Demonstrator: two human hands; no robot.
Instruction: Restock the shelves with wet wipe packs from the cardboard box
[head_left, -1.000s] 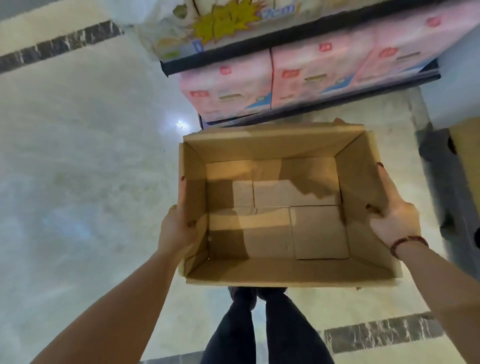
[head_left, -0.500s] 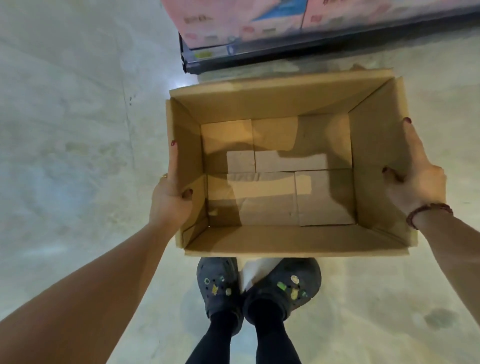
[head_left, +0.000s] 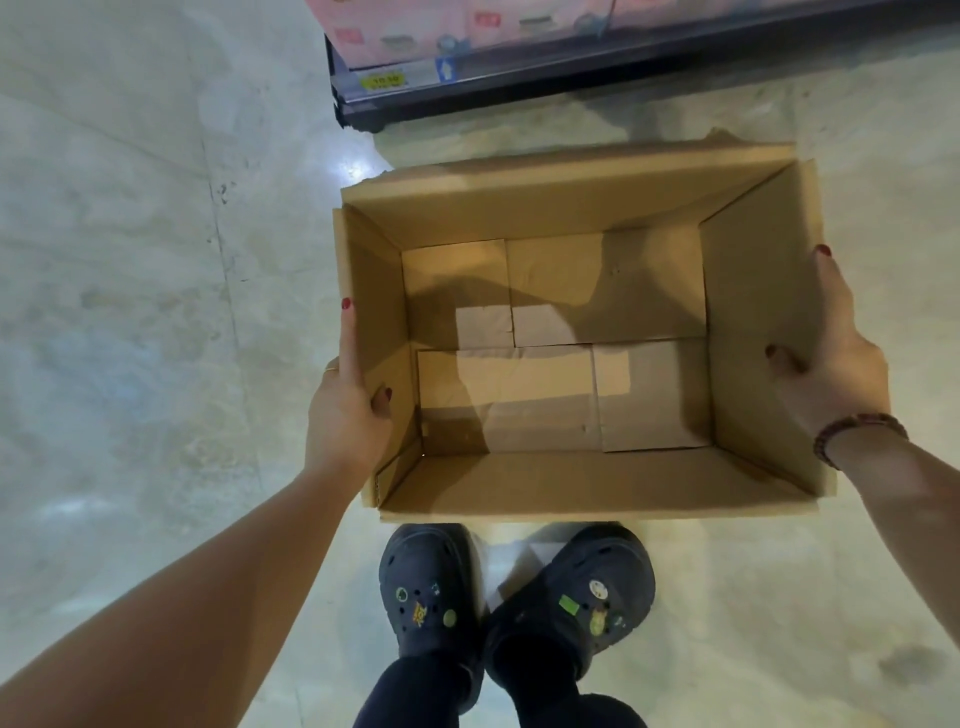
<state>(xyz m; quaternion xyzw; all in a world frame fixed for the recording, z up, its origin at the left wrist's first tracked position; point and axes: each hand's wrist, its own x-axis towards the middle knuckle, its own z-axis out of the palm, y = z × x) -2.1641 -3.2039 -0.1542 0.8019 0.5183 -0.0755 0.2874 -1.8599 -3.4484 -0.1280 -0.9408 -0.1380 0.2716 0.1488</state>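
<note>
An open cardboard box hangs in front of me above the floor, and its inside holds nothing but the folded bottom flaps. My left hand grips the left wall, thumb hooked inside and fingers flat along the outside. My right hand grips the right wall the same way, thumb inside, fingers outside. Pink wet wipe packs fill the bottom shelf at the top of the view.
The dark shelf base stands just beyond the box's far edge. My two feet in dark clogs are directly under the box's near edge. Pale polished floor stretches to the left and right.
My view has tilted down: the upper shelf has left the frame and my feet have come into sight. The box has sunk lower and a little right. Both hands keep their grip.
</note>
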